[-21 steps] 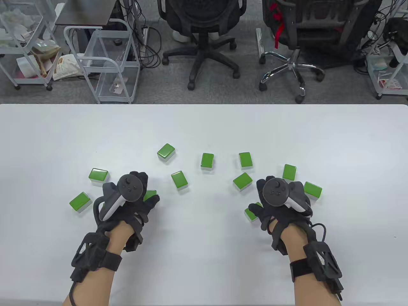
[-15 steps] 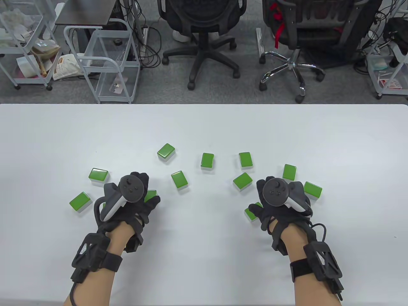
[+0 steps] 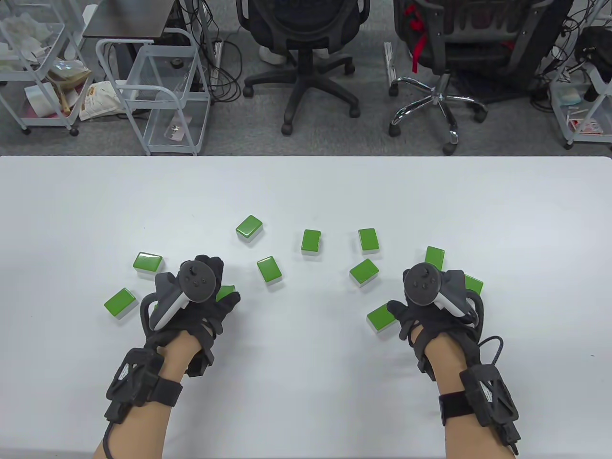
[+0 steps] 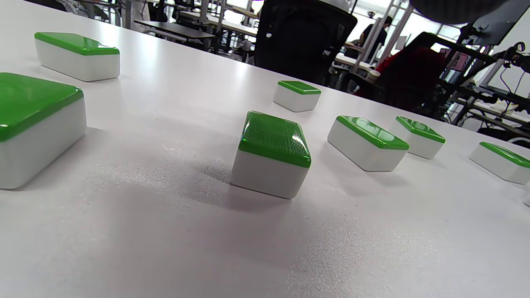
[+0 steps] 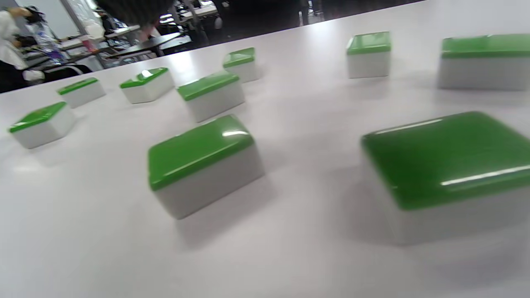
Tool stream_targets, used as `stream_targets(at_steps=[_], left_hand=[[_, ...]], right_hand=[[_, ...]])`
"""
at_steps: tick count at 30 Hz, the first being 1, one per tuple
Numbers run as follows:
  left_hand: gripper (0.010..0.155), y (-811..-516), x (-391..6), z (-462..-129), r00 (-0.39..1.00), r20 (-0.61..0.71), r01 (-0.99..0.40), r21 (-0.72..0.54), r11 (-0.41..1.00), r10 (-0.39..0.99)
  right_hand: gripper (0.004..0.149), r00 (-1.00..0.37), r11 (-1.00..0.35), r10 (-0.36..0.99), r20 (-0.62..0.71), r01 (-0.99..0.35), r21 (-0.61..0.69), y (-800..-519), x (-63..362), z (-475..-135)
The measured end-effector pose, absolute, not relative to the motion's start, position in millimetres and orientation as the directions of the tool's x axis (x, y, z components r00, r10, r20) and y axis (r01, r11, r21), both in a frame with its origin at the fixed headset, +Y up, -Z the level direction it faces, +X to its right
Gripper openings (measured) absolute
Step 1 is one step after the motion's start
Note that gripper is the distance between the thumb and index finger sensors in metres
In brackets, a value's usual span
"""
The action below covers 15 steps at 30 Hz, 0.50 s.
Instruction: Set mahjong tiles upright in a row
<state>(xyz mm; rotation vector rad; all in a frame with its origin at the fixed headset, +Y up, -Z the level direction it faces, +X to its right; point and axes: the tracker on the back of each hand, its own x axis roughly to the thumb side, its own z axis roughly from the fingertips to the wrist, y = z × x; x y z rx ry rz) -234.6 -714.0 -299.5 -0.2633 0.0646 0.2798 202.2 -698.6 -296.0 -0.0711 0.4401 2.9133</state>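
Observation:
Several mahjong tiles lie flat on the white table, green backs up, in a loose arc. My left hand hovers with its fingers spread over one tile, partly covering it. That tile stands free in the left wrist view, with no fingers on it. My right hand is between a tile at its thumb and a tile at its far side, which it partly covers. The right wrist view is blurred and shows two near tiles with no fingers on them. Neither hand holds a tile.
Other flat tiles lie at the left, at the middle and at the right. Office chairs and wire carts stand beyond the table's far edge.
My right hand has moved to the right, uncovering the tile by its thumb and covering part of the tile at its far side. My left hand has hardly moved.

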Motion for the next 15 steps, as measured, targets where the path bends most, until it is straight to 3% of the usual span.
stream_targets(at_steps=[9, 15], left_hand=[[0.085, -714, -234, -299, 0.961, -0.098, -0.275, -0.25, 0.928, 0.258], [0.085, -715, -234, -299, 0.961, -0.096, -0.275, -0.255, 0.927, 0.258]], right_hand=[[0.082, -0.953, -0.893, -0.183, -0.242, 0.058, 0.446, -702, 225, -292], [0.089, -0.939, -0.833, -0.25, -0.236, 0.085, 0.547, -728, 224, -294]])
